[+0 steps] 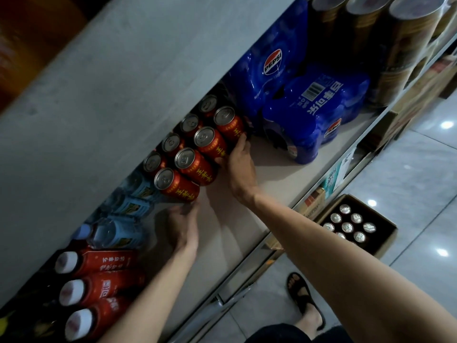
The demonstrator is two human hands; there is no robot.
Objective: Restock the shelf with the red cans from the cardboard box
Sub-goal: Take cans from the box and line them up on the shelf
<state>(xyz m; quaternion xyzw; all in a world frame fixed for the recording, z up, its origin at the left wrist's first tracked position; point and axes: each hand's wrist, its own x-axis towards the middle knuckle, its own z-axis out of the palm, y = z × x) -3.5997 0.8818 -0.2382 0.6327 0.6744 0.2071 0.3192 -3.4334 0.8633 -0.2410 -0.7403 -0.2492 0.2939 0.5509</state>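
Several red cans [195,164] with silver tops stand in two rows on the white shelf [272,184], under the grey shelf above. My right hand [241,164] presses its fingers against the front row, touching two of the right-hand cans. The fingertips of my left hand [184,224] rest against the bottom of the leftmost front can [178,185]. Neither hand is wrapped around a can. On the floor at the lower right sits the cardboard box [380,233], open, with several silver can tops [347,226] showing inside.
Blue shrink-wrapped Pepsi packs [309,115] stand right of the cans. Light-blue water bottles [128,206] and red bottles [99,288] lie to the left. Wrapped brown tins [395,40] fill the far right. Below is a tiled floor, with my sandalled foot [304,300].
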